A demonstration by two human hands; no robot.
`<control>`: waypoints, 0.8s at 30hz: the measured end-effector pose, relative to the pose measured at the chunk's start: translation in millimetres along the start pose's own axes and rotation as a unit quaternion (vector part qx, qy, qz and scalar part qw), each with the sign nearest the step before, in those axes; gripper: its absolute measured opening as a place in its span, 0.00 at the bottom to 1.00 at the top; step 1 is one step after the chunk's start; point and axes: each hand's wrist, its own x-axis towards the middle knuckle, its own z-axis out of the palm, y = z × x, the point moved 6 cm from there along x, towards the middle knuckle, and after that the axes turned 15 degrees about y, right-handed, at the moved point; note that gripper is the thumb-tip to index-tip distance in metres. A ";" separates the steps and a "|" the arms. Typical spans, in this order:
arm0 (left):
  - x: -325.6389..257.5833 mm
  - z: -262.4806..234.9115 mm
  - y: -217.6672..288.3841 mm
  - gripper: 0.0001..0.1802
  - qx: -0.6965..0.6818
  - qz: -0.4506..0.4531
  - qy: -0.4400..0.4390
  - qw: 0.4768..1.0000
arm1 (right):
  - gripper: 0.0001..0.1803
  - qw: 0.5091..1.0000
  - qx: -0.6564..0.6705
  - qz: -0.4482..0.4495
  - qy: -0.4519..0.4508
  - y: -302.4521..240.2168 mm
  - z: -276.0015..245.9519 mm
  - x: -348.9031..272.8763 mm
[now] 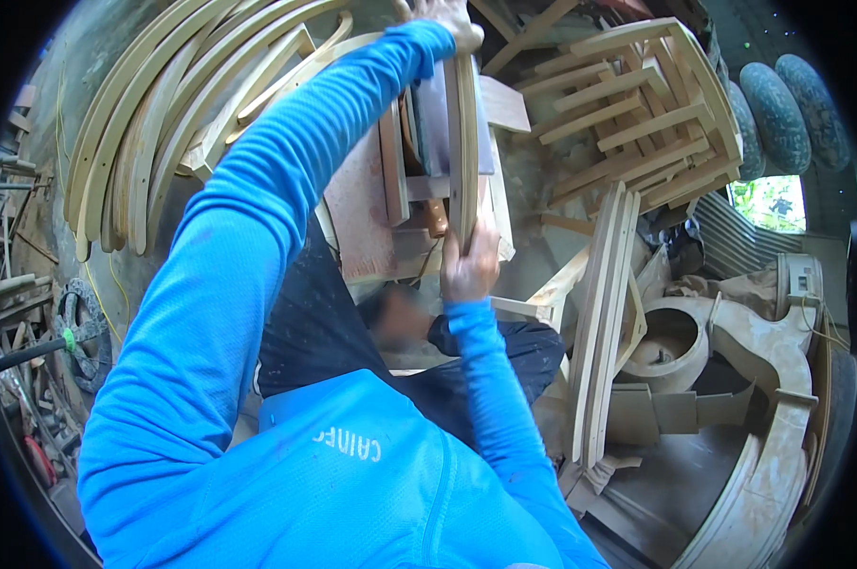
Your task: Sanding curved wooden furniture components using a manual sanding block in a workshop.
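Note:
A long, slightly curved wooden strip (463, 142) stands on edge in front of me, pointing away from my body. My left hand (442, 21) is at its far end, partly cut off by the top of the picture, its fingers bent over the wood. Around the near end my right hand (471, 264) is closed, thumb and fingers on either side. Directly beside the strip is a grey, flat-faced panel (433, 114) on a wooden stand. An orange-brown handle-like piece (437, 218) sticks out below the panel.
Curved wooden pieces (153, 123) lie stacked at the far left. Slatted wooden frames (627, 114) are piled at the far right, with long strips (604, 322) leaning nearer. A cast machine housing (670, 346) stands right. My crossed legs (305, 322) flank the stand.

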 end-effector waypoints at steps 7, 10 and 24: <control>-132.9 20.6 25.7 0.53 0.083 0.041 -0.036 0.995 | 0.31 0.984 -0.084 0.057 -0.149 5.2 -129.0 -68.0; -180.4 20.8 47.4 0.51 0.055 0.059 -0.004 0.997 | 0.29 0.960 -0.134 0.113 -0.216 23.6 -161.2 -97.6; -111.8 33.3 21.6 0.49 0.049 0.020 0.014 0.999 | 0.30 0.996 -0.044 0.017 -0.075 27.7 -85.9 -74.6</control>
